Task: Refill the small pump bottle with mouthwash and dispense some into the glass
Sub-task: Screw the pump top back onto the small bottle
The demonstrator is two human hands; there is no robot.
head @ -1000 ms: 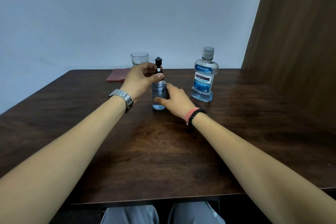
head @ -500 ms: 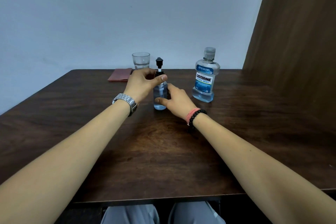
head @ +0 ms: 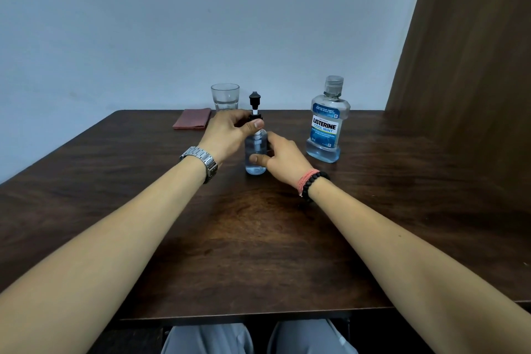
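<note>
At the middle of the dark wooden table (head: 258, 238) stands the small pump bottle (head: 255, 156), upright, clear, with a little pale liquid at its base. Its black pump head (head: 254, 99) is raised on a white stem. The left hand (head: 230, 133) grips the black collar at the bottle's neck, thumb curled across the front. The right hand (head: 283, 159) holds the bottle's body, thumb pressed on the near side, fingers wrapped behind it. Just behind the bottle and slightly to its left stands the glass (head: 225, 96), upright, with some clear liquid inside. Left of the glass lies a folded reddish cloth (head: 192, 122), flat on the table. To the right of the pump bottle, apart from it, stands the mouthwash bottle (head: 327, 123), capped, upright, label facing forward.
</note>
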